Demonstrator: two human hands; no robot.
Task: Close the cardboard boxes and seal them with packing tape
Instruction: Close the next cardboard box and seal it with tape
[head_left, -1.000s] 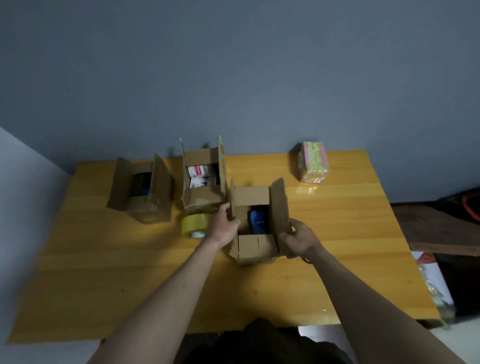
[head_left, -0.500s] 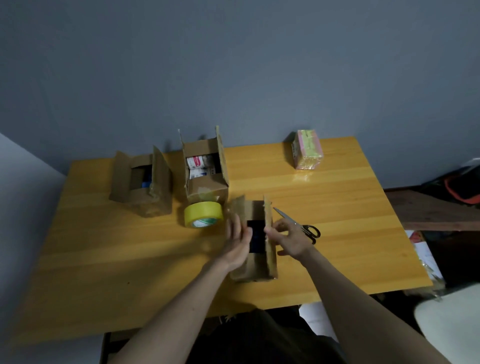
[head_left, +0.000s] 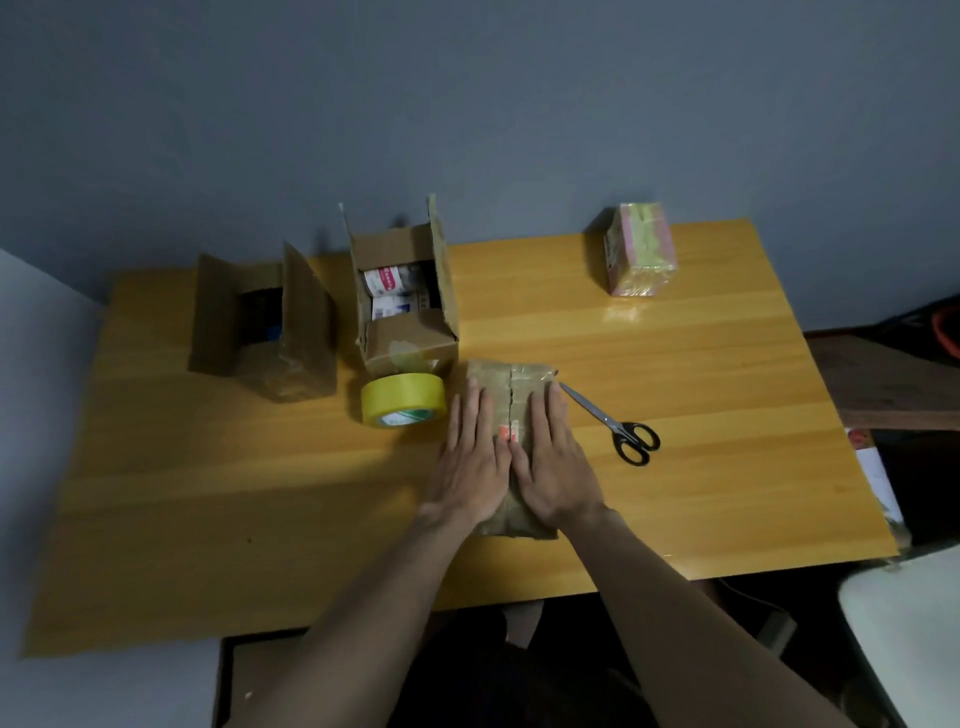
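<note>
— Grey wall (head_left: 467, 104) behind, wooden table (head_left: 260, 493) pushed up against it, dim light. What are the hands doing?

— Both lie flat on the closed box (head_left: 511, 384), palms down. The left hand (head_left: 470, 462) presses the left flap, the right hand (head_left: 553, 467) the right flap, fingers straight and close together, gripping nothing. The seam between the flaps runs up between the two hands and shows beyond the fingertips (head_left: 553, 395).

— Any tape on that seam?

— I can't tell; a small red mark shows on it between the hands.

— And around the fingers?

— Just left of the left fingertips sits the yellow tape roll (head_left: 404, 399), lying on its side, close to the box, perhaps touching it. Just right of the right fingertips lie the scissors (head_left: 613, 423), blades pointing at the box's far right corner, black handles away from it.

— Further out?

— Beyond the tape roll stands an open box (head_left: 410, 343) with flaps up and white labelled packages inside. Left of that, well apart from the hands, another open box (head_left: 260, 322) with something dark and blue in it. Far beyond the right fingers, near the wall, a pink and yellow wrapped pack (head_left: 641, 249) stands alone.

— Anything off the table?

— A white chair edge (head_left: 909, 623) at the lower right, and dark clutter beyond the table's right edge.
</note>
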